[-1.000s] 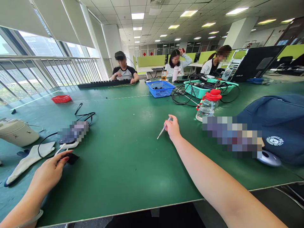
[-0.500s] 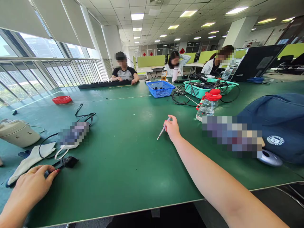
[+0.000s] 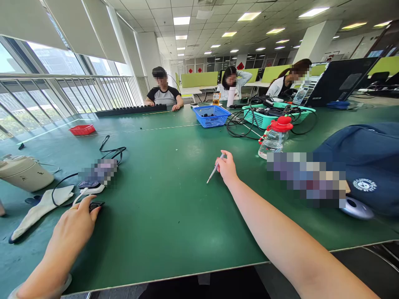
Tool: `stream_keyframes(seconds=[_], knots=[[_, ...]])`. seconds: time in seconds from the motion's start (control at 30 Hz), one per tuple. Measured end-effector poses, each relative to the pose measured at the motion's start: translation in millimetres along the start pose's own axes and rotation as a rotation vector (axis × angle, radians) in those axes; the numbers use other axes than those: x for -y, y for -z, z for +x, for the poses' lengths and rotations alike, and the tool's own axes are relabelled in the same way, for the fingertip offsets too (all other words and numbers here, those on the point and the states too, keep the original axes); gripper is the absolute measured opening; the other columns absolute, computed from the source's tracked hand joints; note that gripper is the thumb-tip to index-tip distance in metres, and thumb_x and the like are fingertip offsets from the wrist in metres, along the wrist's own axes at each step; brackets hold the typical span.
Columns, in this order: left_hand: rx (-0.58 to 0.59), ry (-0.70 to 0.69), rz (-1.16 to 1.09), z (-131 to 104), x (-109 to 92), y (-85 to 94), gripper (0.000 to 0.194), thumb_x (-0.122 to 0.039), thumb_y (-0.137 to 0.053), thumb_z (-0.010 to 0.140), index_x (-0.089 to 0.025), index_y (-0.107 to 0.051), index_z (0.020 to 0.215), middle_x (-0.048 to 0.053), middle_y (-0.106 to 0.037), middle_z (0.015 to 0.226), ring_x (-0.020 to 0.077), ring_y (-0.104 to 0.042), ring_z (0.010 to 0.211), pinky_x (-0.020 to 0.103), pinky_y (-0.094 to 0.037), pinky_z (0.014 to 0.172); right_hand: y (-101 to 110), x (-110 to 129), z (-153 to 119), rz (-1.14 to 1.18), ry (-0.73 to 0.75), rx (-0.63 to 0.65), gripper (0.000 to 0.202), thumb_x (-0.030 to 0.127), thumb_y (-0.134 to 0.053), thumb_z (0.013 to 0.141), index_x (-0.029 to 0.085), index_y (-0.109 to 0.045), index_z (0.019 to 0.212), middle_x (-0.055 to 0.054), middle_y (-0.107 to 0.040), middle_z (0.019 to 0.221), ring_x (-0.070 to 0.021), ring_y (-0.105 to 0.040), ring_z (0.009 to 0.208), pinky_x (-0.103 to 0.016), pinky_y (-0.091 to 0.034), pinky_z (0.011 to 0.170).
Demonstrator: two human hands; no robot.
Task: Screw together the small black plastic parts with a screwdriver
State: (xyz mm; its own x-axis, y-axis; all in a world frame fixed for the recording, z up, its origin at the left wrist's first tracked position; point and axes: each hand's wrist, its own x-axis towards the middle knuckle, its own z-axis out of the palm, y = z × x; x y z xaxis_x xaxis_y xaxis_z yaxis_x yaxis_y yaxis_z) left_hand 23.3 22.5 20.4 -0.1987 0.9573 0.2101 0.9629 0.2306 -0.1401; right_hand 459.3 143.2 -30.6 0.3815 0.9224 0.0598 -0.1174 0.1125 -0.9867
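Observation:
On the left, my left hand [image 3: 73, 226] is closed over a small black part [image 3: 96, 204], with thumb and fingers on it. Most of that part is hidden under the hand, so its kind is unclear. A white cable [image 3: 78, 197] runs just beyond the fingers to a phone-like device [image 3: 89, 184], partly blurred out. Near the middle of the green table [image 3: 162, 216], my right hand [image 3: 227, 166] pinches a slim small screwdriver [image 3: 213, 172] with a clear handle. Its tip points down and left toward the tabletop.
A white glove [image 3: 43, 211] and cream pot [image 3: 25, 172] lie left. Farther back are a red tray [image 3: 82, 130], blue basket [image 3: 212, 120] and teal basket [image 3: 262, 120] of cables. A red-lidded bottle [image 3: 274, 139] and navy bag [image 3: 368, 153] stand right. Several people sit across.
My left hand has moved right and slightly forward, now covering more of the black part, which is turned differently. My right hand and the screwdriver have hardly moved.

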Motion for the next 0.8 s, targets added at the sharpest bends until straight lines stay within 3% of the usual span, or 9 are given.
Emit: stream_keyframes(seconds=[0.13,0.4,0.6,0.8], knots=[[0.016,0.033,0.015,-4,0,-5.5,0.057,-0.040,-0.024,0.098,-0.006,-0.050,0.136,0.024,-0.071,0.112,0.0376,-0.069,0.099,0.044,-0.051,0.088,0,-1,1,-0.007,0.005,0.010,0.051,0.030,-0.059,0.069,0.025,-0.047,0.118,0.009,-0.055,0.059,-0.0113,-0.046,0.048,-0.025,-0.035,0.048],[0.077,0.136,-0.093,-17,-5,14.0,0.062,-0.049,-0.027,0.097,-0.008,-0.052,0.137,0.026,-0.064,0.125,0.0406,-0.065,0.108,0.049,-0.052,0.088,0,-4,3,-0.007,0.008,0.018,0.050,0.031,-0.059,0.070,0.025,-0.047,0.118,0.009,-0.056,0.060,-0.0115,-0.047,0.049,-0.025,-0.035,0.048],[-0.026,0.191,-0.131,-18,15,-8.0,0.053,-0.050,-0.042,0.091,-0.020,-0.056,0.133,0.016,-0.060,0.134,0.0364,-0.060,0.119,0.045,-0.054,0.089,0,-2,2,-0.009,-0.001,0.019,0.051,0.032,-0.060,0.070,0.026,-0.048,0.119,0.009,-0.057,0.061,-0.0119,-0.048,0.050,-0.025,-0.036,0.048],[0.109,0.162,-0.127,-16,32,-19.8,0.055,-0.056,-0.046,0.088,-0.021,-0.059,0.129,0.016,-0.072,0.113,0.0375,-0.067,0.097,0.042,-0.054,0.071,0,-3,1,-0.020,-0.006,0.011,0.050,0.032,-0.060,0.070,0.026,-0.048,0.119,0.009,-0.057,0.060,-0.0120,-0.048,0.050,-0.025,-0.036,0.049]])
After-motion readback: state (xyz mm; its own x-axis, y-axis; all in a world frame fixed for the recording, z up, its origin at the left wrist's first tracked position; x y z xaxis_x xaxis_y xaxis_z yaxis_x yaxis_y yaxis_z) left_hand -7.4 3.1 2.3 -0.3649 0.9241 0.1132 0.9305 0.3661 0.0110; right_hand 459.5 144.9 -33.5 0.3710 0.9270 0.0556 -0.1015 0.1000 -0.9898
